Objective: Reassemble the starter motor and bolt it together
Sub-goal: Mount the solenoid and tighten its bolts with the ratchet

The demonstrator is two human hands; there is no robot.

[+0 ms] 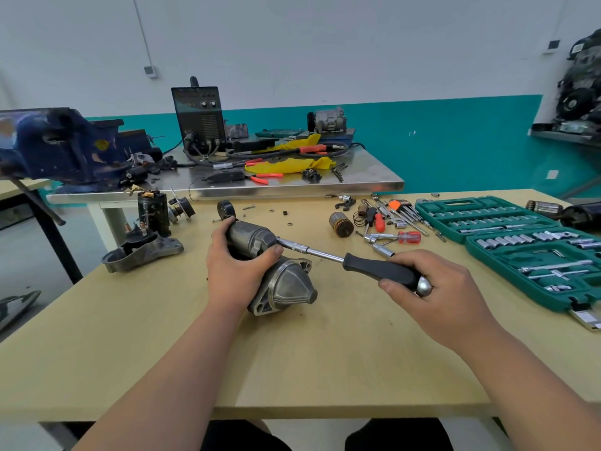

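The grey starter motor lies on the wooden table, its cone-shaped nose pointing toward me and to the right. My left hand grips its dark cylindrical body from the left, thumb on top. My right hand holds the black handle of a nut driver. The driver's chrome shaft and socket slant up to the left, and the socket tip sits against the motor body just beside my left thumb.
A second dismantled starter lies at the left. An armature, screwdrivers and loose wrenches are scattered behind the driver. An open green socket set fills the right side. A blue vise and a welder stand on the bench behind.
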